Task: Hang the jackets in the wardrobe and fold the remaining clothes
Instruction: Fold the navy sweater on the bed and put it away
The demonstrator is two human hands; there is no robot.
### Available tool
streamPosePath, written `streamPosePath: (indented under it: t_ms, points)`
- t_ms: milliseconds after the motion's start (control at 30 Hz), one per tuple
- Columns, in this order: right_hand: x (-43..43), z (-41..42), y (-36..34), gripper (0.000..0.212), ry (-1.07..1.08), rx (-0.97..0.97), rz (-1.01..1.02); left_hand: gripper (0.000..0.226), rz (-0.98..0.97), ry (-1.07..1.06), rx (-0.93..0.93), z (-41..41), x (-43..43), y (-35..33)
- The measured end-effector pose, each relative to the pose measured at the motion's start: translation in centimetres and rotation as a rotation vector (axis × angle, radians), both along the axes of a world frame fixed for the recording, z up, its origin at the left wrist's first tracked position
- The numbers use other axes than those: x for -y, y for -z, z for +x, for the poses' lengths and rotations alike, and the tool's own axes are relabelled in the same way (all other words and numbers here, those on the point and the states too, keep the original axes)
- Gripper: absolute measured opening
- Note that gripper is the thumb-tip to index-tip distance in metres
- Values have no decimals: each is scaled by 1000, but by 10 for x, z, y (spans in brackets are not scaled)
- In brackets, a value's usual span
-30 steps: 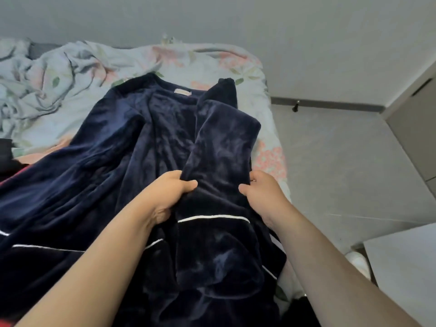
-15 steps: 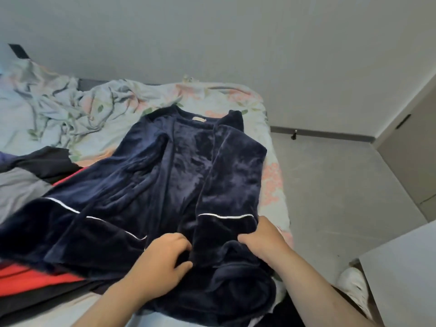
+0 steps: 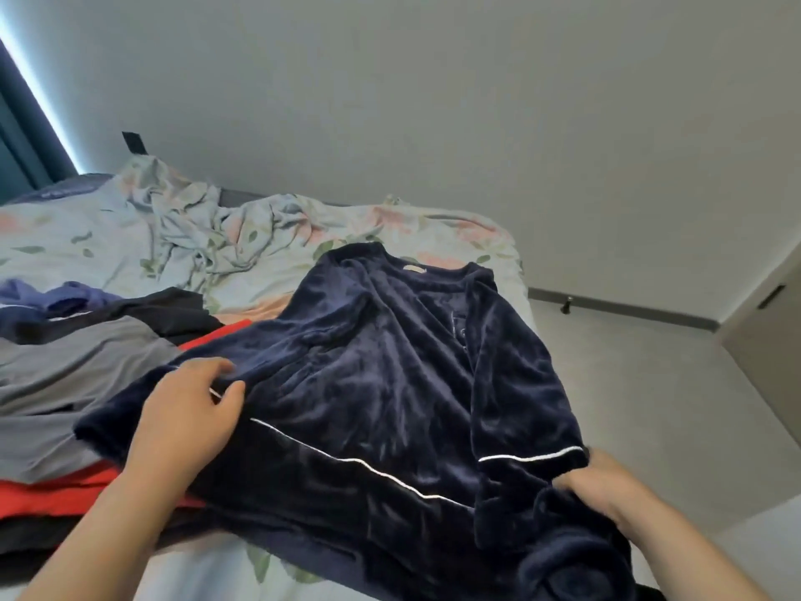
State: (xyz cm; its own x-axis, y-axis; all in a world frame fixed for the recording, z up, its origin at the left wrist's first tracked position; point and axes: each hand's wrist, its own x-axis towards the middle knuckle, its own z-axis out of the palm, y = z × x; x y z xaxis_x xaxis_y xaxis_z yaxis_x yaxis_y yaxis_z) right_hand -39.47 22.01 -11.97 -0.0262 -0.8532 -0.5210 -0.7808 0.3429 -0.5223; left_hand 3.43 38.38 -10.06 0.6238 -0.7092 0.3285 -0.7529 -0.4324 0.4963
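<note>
My left hand (image 3: 186, 420) pinches the robe's (image 3: 381, 383) sleeve; right hand (image 3: 600, 479) grips the hem, spreading it flat for folding.

So the navy velvet top (image 3: 381, 383) is spread flat on the bed (image 3: 303, 236), collar end pointing away, with a small pale label inside the neck. It's got thin white piping across the hem area and on the right cuff. Its left sleeve lies over a pile of clothes (image 3: 86, 366) in grey, black, red and purple, heaped just beside it on the left.
</note>
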Motion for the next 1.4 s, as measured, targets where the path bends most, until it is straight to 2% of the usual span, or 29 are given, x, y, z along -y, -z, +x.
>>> streamPosePath:
  t_ms: [100,167,267,367,500,600,633,700,767,833,900,933,1000,1033,1067,1100,1167,1233,1333,1400]
  points:
    - [1,40,-15,47,-53,-226,-343,40,364,-234,-98,54,-2,12]
    - [-3,74,-21,64,-157,-175,-480,54,452,-328,-177,75,-4,21]
    - [-9,133,-21,59,-399,-8,-422,68,499,-460,-166,99,-5,21]
    - [-9,183,-14,51,-569,64,-374,53,565,-332,-238,124,-10,11]
    - [-7,237,-11,39,-670,178,-304,34,693,-167,-262,138,-11,2]
    - [-16,274,-17,34,-717,290,-254,19,535,-171,-401,138,-8,-11]
    - [-21,285,-21,32,-728,335,-250,19,464,-195,-386,136,-9,-21]
    - [-27,308,-30,23,-738,434,-231,23,430,-193,-168,126,-9,-44]
    - [-33,326,-44,8,-663,605,-91,19,376,-131,-2,97,-7,-64]
    - [-34,339,-59,23,-471,834,236,13,242,2,51,51,-6,-75]
    - [-29,343,-64,44,-245,949,511,29,186,239,62,2,-4,-73]
    - [-27,338,-63,43,-190,965,552,36,180,355,16,-19,-5,-72]
    - [-19,322,-58,19,-157,941,495,36,170,474,-304,-41,-9,-69]
    - [-14,311,-56,14,-133,913,456,28,109,421,-447,-44,-10,-63]
    - [-10,299,-53,18,-92,909,462,21,20,294,-509,-42,-10,-53]
    - [-6,287,-50,26,-37,945,493,26,-27,142,-490,-38,-9,-42]
    - [-1,270,-46,41,31,988,547,41,85,-55,-445,-34,-6,-24]
    - [0,260,-44,42,29,1019,586,45,145,-125,-493,-36,-6,-10]
    - [2,250,-44,24,37,1117,562,52,37,-165,-596,-29,2,-6]
    - [4,246,-45,26,50,1179,550,57,27,-119,-734,-20,28,-9]
